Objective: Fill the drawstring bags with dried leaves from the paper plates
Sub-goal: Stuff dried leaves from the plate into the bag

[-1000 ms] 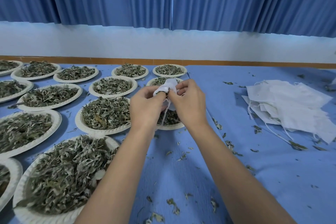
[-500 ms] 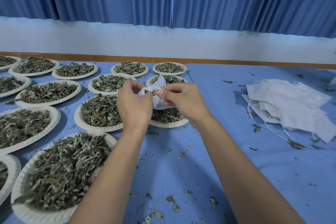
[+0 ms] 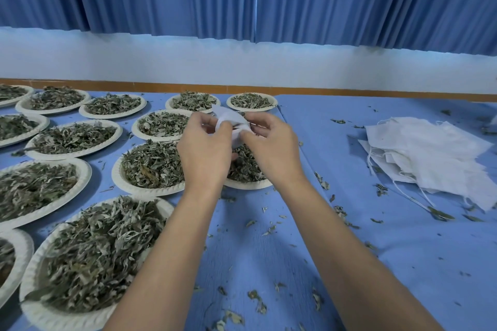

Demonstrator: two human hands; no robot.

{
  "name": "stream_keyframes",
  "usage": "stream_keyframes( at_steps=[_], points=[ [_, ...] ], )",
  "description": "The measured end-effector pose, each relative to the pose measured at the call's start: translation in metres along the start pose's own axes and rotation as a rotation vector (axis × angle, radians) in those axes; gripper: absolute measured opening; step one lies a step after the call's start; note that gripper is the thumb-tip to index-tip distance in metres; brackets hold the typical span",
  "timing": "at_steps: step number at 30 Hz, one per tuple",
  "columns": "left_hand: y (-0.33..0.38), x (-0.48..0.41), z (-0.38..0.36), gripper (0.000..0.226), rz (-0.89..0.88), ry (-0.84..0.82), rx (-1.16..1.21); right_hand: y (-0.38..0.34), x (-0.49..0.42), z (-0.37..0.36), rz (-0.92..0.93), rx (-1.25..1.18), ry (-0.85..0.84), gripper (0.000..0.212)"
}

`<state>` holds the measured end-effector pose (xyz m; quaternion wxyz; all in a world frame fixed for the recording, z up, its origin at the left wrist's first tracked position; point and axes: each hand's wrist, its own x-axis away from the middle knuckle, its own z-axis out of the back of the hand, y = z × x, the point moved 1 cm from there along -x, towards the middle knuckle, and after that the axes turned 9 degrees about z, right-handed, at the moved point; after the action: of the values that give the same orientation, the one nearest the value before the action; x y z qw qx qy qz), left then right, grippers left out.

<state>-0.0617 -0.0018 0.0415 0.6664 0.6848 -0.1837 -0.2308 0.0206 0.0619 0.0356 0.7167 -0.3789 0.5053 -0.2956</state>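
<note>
Far to the left of the grip, paper plates (image 3: 86, 172) heaped with dried leaves (image 3: 153, 164) stood in rows across the blue tablecloth (image 3: 376, 250). The nearest and largest plate (image 3: 28, 277) lay below and to the left of the grip, beside the left forearm. Another plate (image 3: 139, 188) sat just left of the left wrist.

The left hand (image 3: 204, 153) was raised above the table with its back to the camera. Its thumb and fingers were curled and pinched the left side of a small white drawstring bag (image 3: 231, 123). The bag was held in the air between the two hands, bunched up, with a corner of cloth poking out above the fingers. Whether it held any leaves could not be told. The right hand (image 3: 271, 148) pinched the bag's right side, its thumb pressed on the cloth and its fingers curled behind.

Directly under the grip lay one more plate (image 3: 247, 185), its leaves mostly hidden by the hands. Loose leaf crumbs (image 3: 255, 295) were scattered on the cloth below the grip and between the forearms.

Well to the right of the grip, a pile of flat white bags (image 3: 430, 153) rested on the cloth, with strings trailing from its near edge. Blue curtains (image 3: 349, 0) hung beyond the table.
</note>
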Motion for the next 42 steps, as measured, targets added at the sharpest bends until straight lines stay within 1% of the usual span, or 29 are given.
stream_keyframes(
  at_steps=[2, 3, 7, 10, 13, 15, 18, 21, 24, 25, 27, 29, 32, 36, 37, 39, 42],
  points=[
    [-0.001, -0.002, 0.002, 0.007, -0.029, 0.015, -0.043, 0.000, 0.000, 0.002, -0.019, 0.005, 0.053, 0.015],
    [-0.002, -0.004, 0.003, 0.005, -0.066, 0.021, -0.114, 0.001, 0.000, 0.003, -0.010, 0.023, 0.079, 0.014],
    [-0.007, -0.009, 0.008, 0.027, -0.211, 0.014, -0.430, 0.000, 0.000, 0.005, 0.083, 0.113, 0.112, 0.011],
    [-0.005, -0.010, 0.008, 0.032, -0.272, -0.052, -0.518, -0.002, 0.001, 0.004, 0.068, 0.038, 0.100, 0.013],
    [-0.001, -0.010, 0.009, 0.026, -0.324, -0.074, -0.523, -0.003, 0.000, 0.003, 0.057, -0.052, 0.108, 0.018],
    [0.001, -0.010, 0.012, 0.019, -0.358, -0.033, -0.513, -0.003, 0.000, 0.003, 0.059, -0.138, 0.111, 0.022],
    [0.001, -0.010, 0.015, 0.015, -0.387, 0.045, -0.498, -0.002, -0.001, 0.003, 0.039, -0.254, 0.115, 0.022],
    [0.002, -0.009, 0.017, 0.015, -0.412, 0.092, -0.464, 0.000, -0.002, 0.001, -0.030, -0.307, 0.111, 0.021],
    [0.004, -0.007, 0.017, 0.015, -0.385, 0.111, -0.376, 0.000, -0.002, 0.001, -0.124, -0.383, 0.061, 0.016],
    [0.004, -0.007, 0.016, 0.016, -0.387, 0.110, -0.371, 0.001, -0.001, 0.001, -0.129, -0.361, 0.042, 0.011],
    [0.004, -0.005, 0.014, 0.016, -0.410, 0.106, -0.403, 0.000, 0.000, 0.000, -0.096, -0.236, 0.019, 0.002],
    [0.004, -0.003, 0.012, 0.015, -0.449, 0.098, -0.440, -0.001, 0.001, 0.000, -0.059, -0.131, 0.022, 0.015],
    [0.005, 0.000, 0.008, 0.014, -0.475, 0.068, -0.439, -0.002, 0.002, 0.002, 0.000, -0.056, 0.011, 0.026],
    [0.007, 0.002, 0.007, 0.013, -0.422, -0.013, -0.355, -0.005, 0.002, 0.005, 0.062, 0.062, -0.007, 0.026],
    [0.008, 0.002, 0.007, 0.015, -0.430, -0.048, -0.373, -0.005, 0.002, 0.005, 0.062, 0.086, 0.005, 0.024],
    [0.007, 0.002, 0.006, 0.027, -0.450, -0.111, -0.452, -0.004, 0.000, 0.005, 0.047, 0.100, 0.028, 0.022],
    [0.004, 0.000, 0.006, 0.040, -0.457, -0.140, -0.530, -0.003, 0.000, 0.004, 0.052, 0.103, 0.015, 0.024]
  ],
)
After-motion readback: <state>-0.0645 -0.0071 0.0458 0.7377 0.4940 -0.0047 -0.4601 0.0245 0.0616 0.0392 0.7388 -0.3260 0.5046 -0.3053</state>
